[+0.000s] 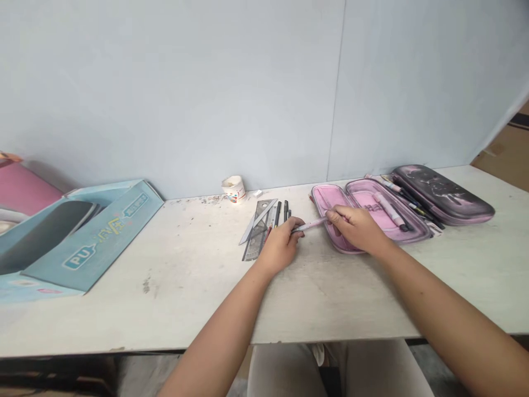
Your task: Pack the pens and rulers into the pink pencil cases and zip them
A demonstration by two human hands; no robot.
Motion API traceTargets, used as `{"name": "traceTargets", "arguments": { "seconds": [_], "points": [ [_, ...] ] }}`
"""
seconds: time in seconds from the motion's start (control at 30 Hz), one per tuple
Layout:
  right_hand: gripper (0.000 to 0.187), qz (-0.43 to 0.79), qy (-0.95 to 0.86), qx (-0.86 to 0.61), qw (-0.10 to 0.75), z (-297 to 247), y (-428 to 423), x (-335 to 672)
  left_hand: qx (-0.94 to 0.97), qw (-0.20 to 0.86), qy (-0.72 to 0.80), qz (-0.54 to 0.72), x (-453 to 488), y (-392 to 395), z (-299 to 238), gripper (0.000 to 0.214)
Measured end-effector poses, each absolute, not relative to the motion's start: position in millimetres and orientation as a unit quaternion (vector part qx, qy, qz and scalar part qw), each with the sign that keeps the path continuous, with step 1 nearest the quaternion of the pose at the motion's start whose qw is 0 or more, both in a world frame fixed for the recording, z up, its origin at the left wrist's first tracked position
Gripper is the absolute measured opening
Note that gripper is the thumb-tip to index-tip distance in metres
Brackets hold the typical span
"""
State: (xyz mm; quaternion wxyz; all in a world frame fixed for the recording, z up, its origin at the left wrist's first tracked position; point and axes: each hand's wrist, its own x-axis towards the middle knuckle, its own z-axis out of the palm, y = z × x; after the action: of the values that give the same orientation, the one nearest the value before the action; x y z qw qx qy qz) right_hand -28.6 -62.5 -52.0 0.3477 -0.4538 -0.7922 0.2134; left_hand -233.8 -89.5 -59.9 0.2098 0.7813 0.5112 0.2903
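A pink pen runs between my two hands. My left hand pinches its left end, and my right hand grips its right end. An open pink pencil case lies under and beside my right hand, with several pens and markers in it and a dark lid folded out to the right. Just left of my left hand lie clear rulers and a set square and a few dark pens.
A light blue cardboard box with a dark insert sits at the left. A small paper cup and a white eraser stand by the pale wall. The white table's front edge runs near my knees.
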Motion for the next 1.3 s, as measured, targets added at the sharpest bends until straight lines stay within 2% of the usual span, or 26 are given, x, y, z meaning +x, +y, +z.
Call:
{"name": "traceTargets", "arguments": {
  "seconds": [0.17,0.5,0.63,0.77,0.97,1.3],
  "points": [
    [0.018,0.215,-0.8,-0.428,0.361,-52.2,-62.6,-29.4,0.781,0.216,0.508,0.292,-234.1,-88.6,-60.1,0.022],
    [0.022,0.22,-0.791,-0.452,0.35,-50.6,-63.4,-29.2,0.776,0.241,0.5,0.299,-234.5,-87.9,-62.4,0.025],
    [0.02,0.219,-0.798,-0.413,0.381,-50.6,-63.5,-29.3,0.771,0.246,0.502,0.305,-234.1,-87.9,-62.4,0.026],
    [0.021,0.22,-0.791,-0.445,0.358,-50.9,-63.9,-29.4,0.767,0.253,0.503,0.307,-233.4,-88.3,-61.3,0.027],
    [0.019,0.212,-0.8,-0.425,0.366,-50.9,-64.4,-29.2,0.768,0.255,0.497,0.313,-233.6,-88.5,-62.1,0.028],
    [0.017,0.22,-0.784,-0.446,0.371,-51.8,-65.2,-29.3,0.736,0.29,0.497,0.358,-231.7,-89.1,-63.6,0.022]
  ]
}}
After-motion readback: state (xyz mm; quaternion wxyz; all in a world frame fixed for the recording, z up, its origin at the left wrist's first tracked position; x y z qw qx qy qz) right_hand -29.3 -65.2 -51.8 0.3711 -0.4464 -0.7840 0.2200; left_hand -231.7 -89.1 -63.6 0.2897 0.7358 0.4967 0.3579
